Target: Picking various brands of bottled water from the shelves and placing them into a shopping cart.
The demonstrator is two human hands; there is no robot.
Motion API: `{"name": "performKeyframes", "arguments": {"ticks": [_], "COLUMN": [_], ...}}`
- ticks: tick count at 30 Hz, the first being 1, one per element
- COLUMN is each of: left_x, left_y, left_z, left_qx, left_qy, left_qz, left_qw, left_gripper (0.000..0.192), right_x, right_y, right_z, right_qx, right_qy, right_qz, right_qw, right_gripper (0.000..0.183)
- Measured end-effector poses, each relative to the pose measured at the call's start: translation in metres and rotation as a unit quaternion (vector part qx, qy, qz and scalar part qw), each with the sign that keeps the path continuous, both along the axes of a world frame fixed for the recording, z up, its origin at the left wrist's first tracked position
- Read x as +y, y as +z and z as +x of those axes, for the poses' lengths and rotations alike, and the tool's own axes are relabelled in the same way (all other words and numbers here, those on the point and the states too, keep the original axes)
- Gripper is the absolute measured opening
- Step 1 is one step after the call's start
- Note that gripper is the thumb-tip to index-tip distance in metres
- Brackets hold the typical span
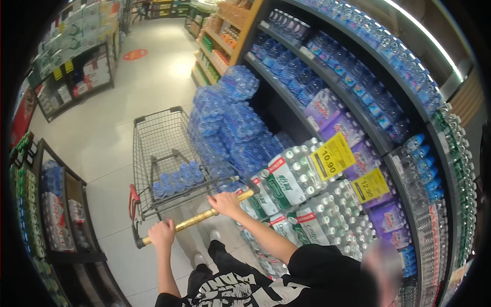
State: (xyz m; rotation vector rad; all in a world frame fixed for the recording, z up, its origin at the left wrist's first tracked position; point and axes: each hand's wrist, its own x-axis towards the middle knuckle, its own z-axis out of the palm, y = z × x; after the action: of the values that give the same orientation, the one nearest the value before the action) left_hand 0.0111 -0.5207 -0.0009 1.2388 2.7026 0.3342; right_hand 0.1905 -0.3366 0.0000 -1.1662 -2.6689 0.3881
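Note:
Both of my hands grip the gold-coloured handlebar (197,218) of a wire shopping cart (161,126). My left hand (162,232) is closed around the bar near its left end. Toward the right end, my right hand (225,204) wraps over the same bar. A pack of blue-capped water bottles (178,179) sits at the near end of the cart. Beyond it, the wire mesh basket shows no other goods. A red plastic part (133,199) is fixed at the cart's left side, near the handle.
Stacked blue bottle packs (230,119) stand close along the cart's right side. Nearer are clear bottle packs (284,184) with yellow price signs (333,156), beside long bottle shelves (345,73). A dark display rack (69,215) stands left. Pale tiled floor (153,76) runs ahead.

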Motion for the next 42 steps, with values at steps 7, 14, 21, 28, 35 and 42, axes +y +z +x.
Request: {"name": "performKeyframes", "arguments": {"ticks": [7, 14, 21, 28, 35, 42], "left_x": [-0.051, -0.102, -0.153, -0.196, -0.236, -0.267], "left_y": [-0.003, -0.007, -0.011, -0.008, -0.002, -0.003], "left_z": [0.023, 0.065, 0.122, 0.183, 0.237, 0.277], "left_qx": [0.015, 0.048, 0.114, 0.107, 0.076, 0.078], "left_qy": [-0.038, -0.06, -0.021, -0.058, -0.05, -0.076], "left_qz": [0.017, 0.005, 0.033, 0.017, -0.003, 0.01], "left_qw": [0.999, 0.997, 0.993, 0.992, 0.996, 0.994], "left_gripper": [0.043, 0.042, 0.043, 0.043, 0.046, 0.042], "right_x": [-0.059, -0.114, -0.166, -0.209, -0.253, -0.296], "right_y": [0.002, -0.001, 0.002, -0.002, -0.003, 0.008], "right_z": [0.033, 0.083, 0.143, 0.205, 0.255, 0.297], "right_qx": [0.027, 0.021, 0.069, 0.085, 0.094, 0.068], "right_qy": [-0.016, -0.012, -0.005, -0.005, -0.04, -0.095], "right_qz": [0.015, -0.01, -0.026, -0.002, 0.0, 0.001], "right_qw": [0.999, 1.0, 0.997, 0.996, 0.995, 0.993], "right_gripper": [0.047, 0.05, 0.056, 0.057, 0.056, 0.054]}}
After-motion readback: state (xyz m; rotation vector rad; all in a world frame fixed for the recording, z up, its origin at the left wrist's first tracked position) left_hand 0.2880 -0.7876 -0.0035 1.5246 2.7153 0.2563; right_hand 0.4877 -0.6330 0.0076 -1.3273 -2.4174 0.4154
